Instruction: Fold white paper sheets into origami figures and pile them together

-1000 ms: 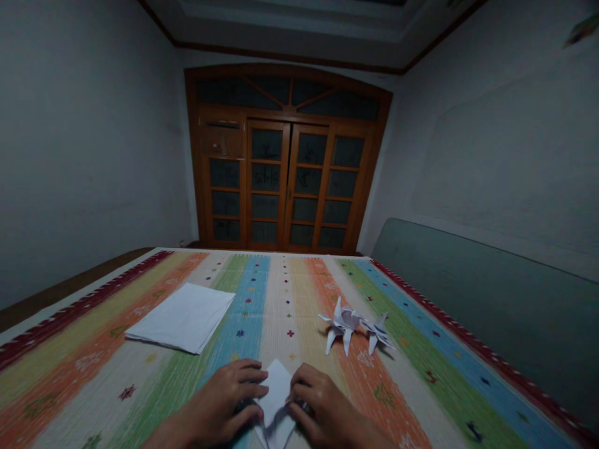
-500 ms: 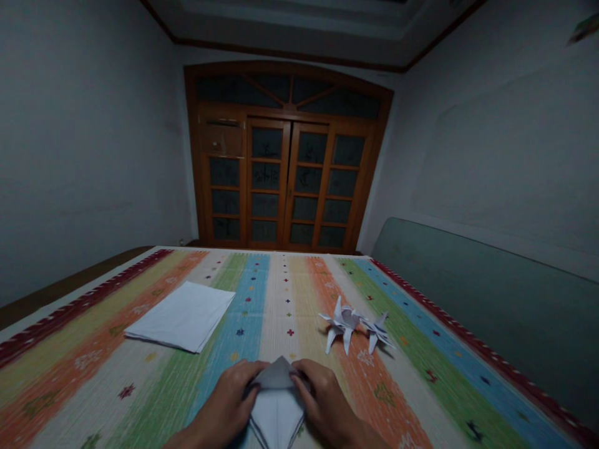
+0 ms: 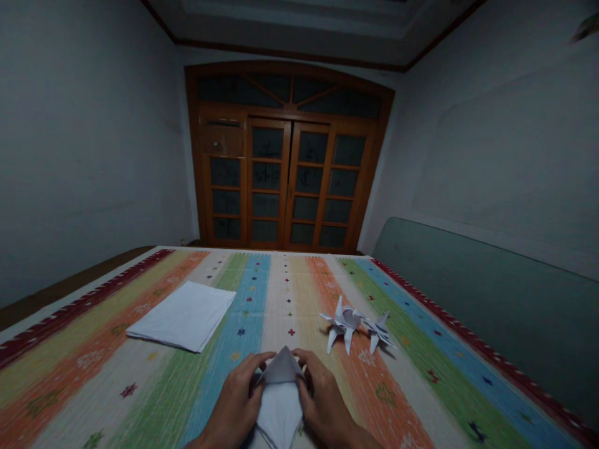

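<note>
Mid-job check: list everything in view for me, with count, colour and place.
Folded paper: one, white and greyish, between the hands
Paper stack: one, white, sheets uncountable, left on the cloth
Spiky paper figures: apparently two, white, right on the cloth
Tablecloth: one, multicoloured stripes, under the papers
Brown edging: one strip, left of the cloth
Panel: one, grey-green, right
Doorway: one, brown wood, dark panes, far end
Walls: pale, around
Ceiling: pale, top
Unclear object: one, dark, top right corner
Left hand: one, bare, fingers on the folded paper
Right hand: one, bare, likewise
</note>
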`<state>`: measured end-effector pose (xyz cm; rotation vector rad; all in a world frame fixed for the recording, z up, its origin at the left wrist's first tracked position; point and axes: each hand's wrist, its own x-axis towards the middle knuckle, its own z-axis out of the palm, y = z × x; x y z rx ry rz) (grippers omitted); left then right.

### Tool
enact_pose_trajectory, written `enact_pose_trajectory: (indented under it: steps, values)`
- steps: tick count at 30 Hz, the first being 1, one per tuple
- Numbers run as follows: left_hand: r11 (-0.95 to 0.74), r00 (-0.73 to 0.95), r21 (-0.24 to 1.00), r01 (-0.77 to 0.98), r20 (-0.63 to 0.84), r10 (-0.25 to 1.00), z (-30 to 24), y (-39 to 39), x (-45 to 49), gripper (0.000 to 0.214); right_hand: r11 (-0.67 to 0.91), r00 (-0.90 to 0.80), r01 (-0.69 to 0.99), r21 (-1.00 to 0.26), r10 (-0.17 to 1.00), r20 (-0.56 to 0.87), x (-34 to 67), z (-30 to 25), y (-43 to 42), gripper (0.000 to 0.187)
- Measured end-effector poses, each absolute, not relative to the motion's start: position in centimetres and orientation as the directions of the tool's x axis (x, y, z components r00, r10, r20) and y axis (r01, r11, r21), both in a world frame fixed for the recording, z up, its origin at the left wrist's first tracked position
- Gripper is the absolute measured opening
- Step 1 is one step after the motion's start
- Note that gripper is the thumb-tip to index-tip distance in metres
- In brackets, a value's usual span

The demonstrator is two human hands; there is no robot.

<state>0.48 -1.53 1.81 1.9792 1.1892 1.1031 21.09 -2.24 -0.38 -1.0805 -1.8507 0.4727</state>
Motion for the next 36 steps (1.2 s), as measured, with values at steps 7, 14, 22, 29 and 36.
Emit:
enact_pose_trajectory:
  steps: [7,14,22,29,36]
  values:
    - [-0.306,0.252,0.872,0.381,0.221,0.942,1.9,-1.8,0.6,0.044,0.525,-0.221,0.416,-0.742,0.85,0.477,20.8,-0.4,-2.4,0.047]
    - [-0.265,0.278,0.926,0.269,0.188,0.942,1.7,-1.5,0.2,0.046,0.396,-0.162,0.317,-0.862,0.918,0.362,21.1,-0.1,-2.0,0.045]
    - [-0.256,0.238,0.898,0.359,0.177,0.955,1.2,-0.6,0.1,0.049,0.309,-0.101,0.139,-0.941,0.949,0.297,21.3,-0.5,-0.8,0.054]
    - [-0.254,0.211,0.835,0.488,0.169,0.963,0.8,-0.1,-0.4,0.042,0.267,-0.136,0.226,-0.937,0.961,0.241,21.5,0.1,-0.8,0.042]
    - [-0.291,0.225,0.825,0.485,0.203,0.953,0.5,-0.1,0.1,0.032,0.226,-0.192,0.261,-0.939,0.965,0.178,21.3,0.7,-1.0,0.037]
